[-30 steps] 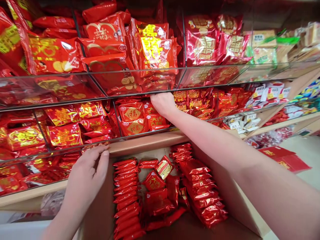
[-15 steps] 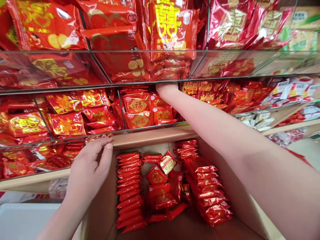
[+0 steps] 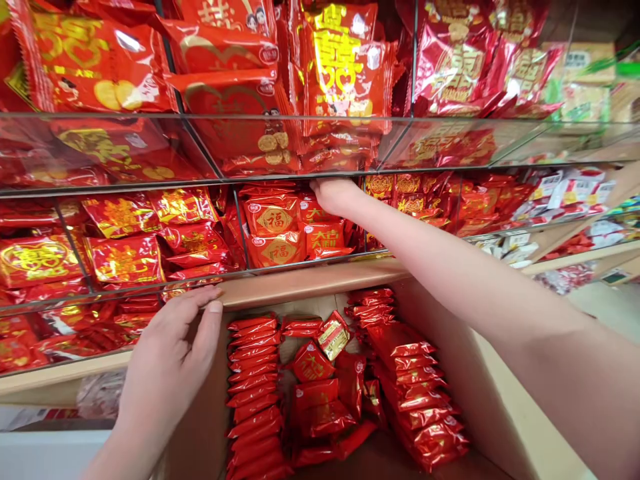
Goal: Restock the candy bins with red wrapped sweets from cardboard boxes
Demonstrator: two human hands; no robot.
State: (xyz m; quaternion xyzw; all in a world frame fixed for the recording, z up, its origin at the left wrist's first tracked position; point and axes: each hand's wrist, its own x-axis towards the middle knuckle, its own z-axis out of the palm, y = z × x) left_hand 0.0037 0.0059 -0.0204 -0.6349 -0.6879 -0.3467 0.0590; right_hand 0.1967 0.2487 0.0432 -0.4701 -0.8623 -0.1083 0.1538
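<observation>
Shifted viewpoint since earlier frame — spread left hand (image 3: pixel 173 357) on carton (image 3: pixel 310 287), extended right hand (image 3: pixel 334 198) toward packets (image 3: pixel 325 239) beyond carton; cannot tell its grip.

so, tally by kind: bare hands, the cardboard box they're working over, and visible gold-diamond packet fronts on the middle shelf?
Hands: 2 (left hand, right hand)
Cardboard box: 1
Gold-diamond packet fronts: 2 (upper packet, lower packet)
Total: 5
</observation>
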